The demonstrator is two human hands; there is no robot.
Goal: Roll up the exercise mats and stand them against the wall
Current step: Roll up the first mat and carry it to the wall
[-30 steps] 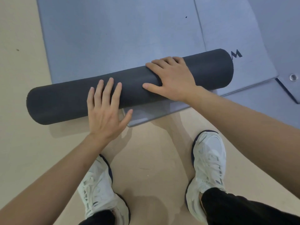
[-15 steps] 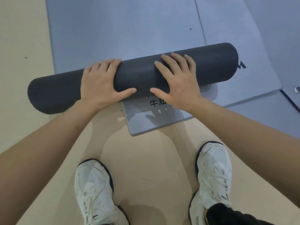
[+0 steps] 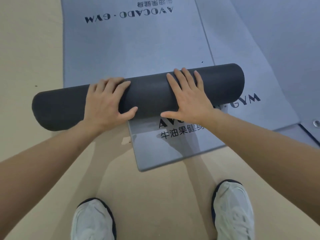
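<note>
On the grey printed exercise mat (image 3: pixel 131 54) lies its dark charcoal foam roll (image 3: pixel 149 94), slanted; the left hand (image 3: pixel 106 103) and right hand (image 3: pixel 188 99) press flat on top, fingers spread, not gripping.

The dark roll (image 3: pixel 147 94) hides part of the black lettering on the grey mat (image 3: pixel 155 149) beneath it — only "AV" shows before the right hand (image 3: pixel 188 99) covers the rest, and "GYM" reappears past the roll's right end. The row of Chinese characters below is cut short by the right wrist. The left hand (image 3: pixel 107 101) curls over the roll's far side, so its fingertips are hidden. Both white shoes (image 3: pixel 232 210) run off the bottom edge. At the right edge a small round metal piece (image 3: pixel 316 122) is cropped — too small to identify.
</note>
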